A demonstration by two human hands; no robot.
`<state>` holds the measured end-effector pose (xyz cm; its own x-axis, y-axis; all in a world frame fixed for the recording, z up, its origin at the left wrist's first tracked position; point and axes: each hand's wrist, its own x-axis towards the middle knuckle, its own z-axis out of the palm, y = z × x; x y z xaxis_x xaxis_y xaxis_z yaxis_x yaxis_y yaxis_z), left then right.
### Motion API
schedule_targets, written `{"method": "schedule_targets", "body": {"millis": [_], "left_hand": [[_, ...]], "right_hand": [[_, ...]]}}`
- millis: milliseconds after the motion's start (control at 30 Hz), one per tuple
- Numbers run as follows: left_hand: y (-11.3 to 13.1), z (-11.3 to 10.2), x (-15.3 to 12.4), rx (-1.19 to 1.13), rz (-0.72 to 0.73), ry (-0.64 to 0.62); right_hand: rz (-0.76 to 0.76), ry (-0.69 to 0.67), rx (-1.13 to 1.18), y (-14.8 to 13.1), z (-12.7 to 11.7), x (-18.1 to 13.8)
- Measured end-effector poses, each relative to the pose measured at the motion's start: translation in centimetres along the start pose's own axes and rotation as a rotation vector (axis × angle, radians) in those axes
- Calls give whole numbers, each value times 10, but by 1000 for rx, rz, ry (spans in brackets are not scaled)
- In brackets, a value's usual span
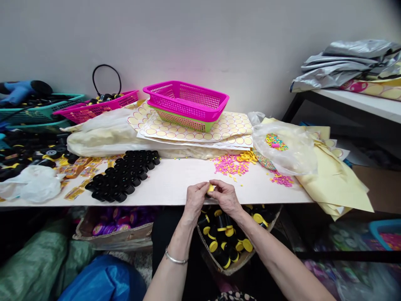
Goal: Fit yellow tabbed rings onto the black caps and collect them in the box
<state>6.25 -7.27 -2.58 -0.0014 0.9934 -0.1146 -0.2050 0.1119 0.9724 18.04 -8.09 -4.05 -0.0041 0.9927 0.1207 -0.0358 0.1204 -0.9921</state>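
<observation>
Both hands meet at the table's front edge around a small black piece with a yellow top (211,188), mostly covered by fingers. My left hand (196,198) grips it from the left, fingers closed. From the other side, my right hand (226,197) pinches it between thumb and fingers. Under my forearms, a cardboard box (230,271) holds several black containers with yellow caps (224,246). Rows of black cups (125,177) stand on the table to the left. Pink and yellow bits (232,164) lie beyond my right hand, beside yellow plastic pieces (248,156).
A magenta basket (188,109) sits on sticker sheets (233,129) at the back. Right of it lie a plastic bag (294,146) of colored bits and yellow paper (338,179). Purple items (115,219) fill a box lower left. A blue heat-gun-like tool (19,91) rests far left.
</observation>
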Motion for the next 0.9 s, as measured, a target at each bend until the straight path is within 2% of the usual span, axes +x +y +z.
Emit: {"method": "schedule_targets", "body": {"millis": [167,267,500,767,900], "left_hand": [[-4,3,0,80,16,60],[-5,3,-2,147,50,74],[-5,7,-4,140,7,139],[-10,10,3,246,16,208],[-7,13,2,246,-12,204]], "right_hand": [[187,82,213,-4,8,-5],[257,117,210,-5,16,-7],[385,190,258,-8,31,0],[430,207,294,-10,31,2],[427,213,283,-7,29,1]]}}
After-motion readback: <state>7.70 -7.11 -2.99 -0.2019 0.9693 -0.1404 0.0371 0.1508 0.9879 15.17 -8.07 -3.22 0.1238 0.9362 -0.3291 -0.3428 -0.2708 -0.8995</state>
